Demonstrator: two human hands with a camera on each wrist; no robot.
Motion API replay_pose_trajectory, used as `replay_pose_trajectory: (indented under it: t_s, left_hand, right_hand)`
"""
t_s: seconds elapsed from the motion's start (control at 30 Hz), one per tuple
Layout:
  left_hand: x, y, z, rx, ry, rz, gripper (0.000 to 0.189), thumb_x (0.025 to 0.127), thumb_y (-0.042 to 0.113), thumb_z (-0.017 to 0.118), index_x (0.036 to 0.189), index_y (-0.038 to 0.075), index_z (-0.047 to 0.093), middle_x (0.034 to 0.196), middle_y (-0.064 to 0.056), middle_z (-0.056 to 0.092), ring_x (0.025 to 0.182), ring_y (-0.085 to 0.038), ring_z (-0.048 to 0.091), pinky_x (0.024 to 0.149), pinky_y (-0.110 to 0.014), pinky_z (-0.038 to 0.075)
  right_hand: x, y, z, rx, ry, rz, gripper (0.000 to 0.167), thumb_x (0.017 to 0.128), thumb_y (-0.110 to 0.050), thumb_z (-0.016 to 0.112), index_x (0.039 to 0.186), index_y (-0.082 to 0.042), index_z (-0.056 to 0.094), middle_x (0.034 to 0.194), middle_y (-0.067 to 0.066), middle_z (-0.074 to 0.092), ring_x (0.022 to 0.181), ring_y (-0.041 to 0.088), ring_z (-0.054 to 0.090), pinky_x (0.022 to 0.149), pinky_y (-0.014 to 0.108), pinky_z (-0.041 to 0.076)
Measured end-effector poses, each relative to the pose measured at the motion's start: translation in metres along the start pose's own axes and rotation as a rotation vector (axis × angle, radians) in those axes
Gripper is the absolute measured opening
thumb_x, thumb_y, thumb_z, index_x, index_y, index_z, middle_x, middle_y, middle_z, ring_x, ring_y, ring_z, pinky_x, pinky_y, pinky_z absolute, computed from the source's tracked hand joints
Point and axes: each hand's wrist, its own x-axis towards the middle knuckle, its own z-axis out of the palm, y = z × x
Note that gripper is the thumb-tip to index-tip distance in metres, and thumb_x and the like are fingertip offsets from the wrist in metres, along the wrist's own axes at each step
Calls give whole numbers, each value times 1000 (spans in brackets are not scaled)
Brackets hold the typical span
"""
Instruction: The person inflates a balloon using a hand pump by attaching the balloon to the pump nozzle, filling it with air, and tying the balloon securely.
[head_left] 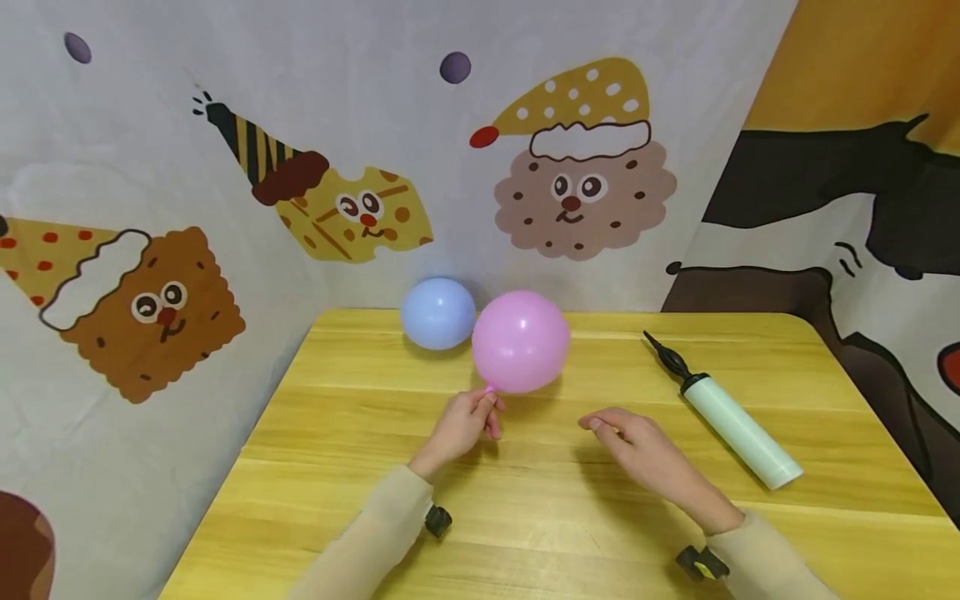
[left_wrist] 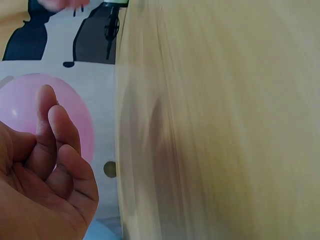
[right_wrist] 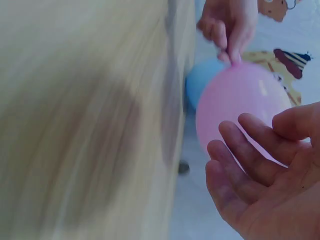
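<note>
A round, inflated pink balloon (head_left: 521, 342) is held up above the table by its neck, which my left hand (head_left: 467, 423) pinches between thumb and fingers. The right wrist view shows that pinch from the side, with the left hand (right_wrist: 231, 25) at the neck of the balloon (right_wrist: 240, 100). My right hand (head_left: 648, 454) hovers over the table to the right of the balloon, apart from it. Its fingers (right_wrist: 250, 155) are loosely bent and hold nothing. Behind and left of the pink balloon, a blue balloon (head_left: 438, 313) sits at the table's back edge.
A pale green hand pump (head_left: 738, 429) with a black nozzle lies slantwise on the right side of the wooden table (head_left: 337, 500). A cloth (head_left: 360, 75) printed with cartoon cookies and cheese hangs behind the table. Both wrists wear small dark devices.
</note>
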Motion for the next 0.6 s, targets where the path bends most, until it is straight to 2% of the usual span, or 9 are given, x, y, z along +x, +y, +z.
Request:
replay_pose_trajectory:
  t_s: [0.13, 0.3, 0.4, 0.53, 0.6]
  left_hand:
    - [2, 3, 9, 19, -22, 13, 33, 112, 9, 41, 102, -10, 66, 67, -8, 67, 59, -13, 61, 63, -48, 60]
    - [2, 5, 19, 38, -41, 17, 32, 112, 9, 42, 103, -8, 68, 67, -4, 67, 57, -13, 62, 58, -39, 59]
    - [1, 7, 24, 60, -55, 27, 31, 111, 8, 43, 102, -6, 68, 65, -3, 67, 55, -12, 61, 55, -31, 57]
    - [1, 10, 29, 114, -77, 50, 30, 111, 7, 43, 102, -5, 69, 63, -2, 66, 56, -20, 63, 51, -23, 50]
    - [0, 11, 32, 156, -84, 56, 30, 111, 7, 43, 100, -4, 69, 62, -1, 65, 56, -20, 62, 50, -21, 46]
  right_hand:
    - [18, -7, 24, 120, -65, 19, 35, 112, -21, 46, 129, 0, 69, 129, 15, 69, 123, 36, 63, 102, 53, 52]
    - [37, -11, 46, 202, -77, 58, 41, 112, -26, 47, 136, 3, 63, 138, 22, 63, 131, 42, 57, 109, 60, 44]
    - [47, -12, 54, 240, -88, 100, 45, 112, -31, 48, 139, 2, 61, 141, 22, 61, 135, 41, 54, 112, 60, 41]
    - [58, -13, 62, 304, -122, 140, 47, 111, -38, 48, 138, -3, 64, 139, 17, 64, 136, 38, 53, 115, 62, 37]
    - [61, -13, 64, 326, -135, 154, 45, 110, -40, 50, 132, -5, 69, 130, 14, 69, 127, 35, 59, 109, 59, 44]
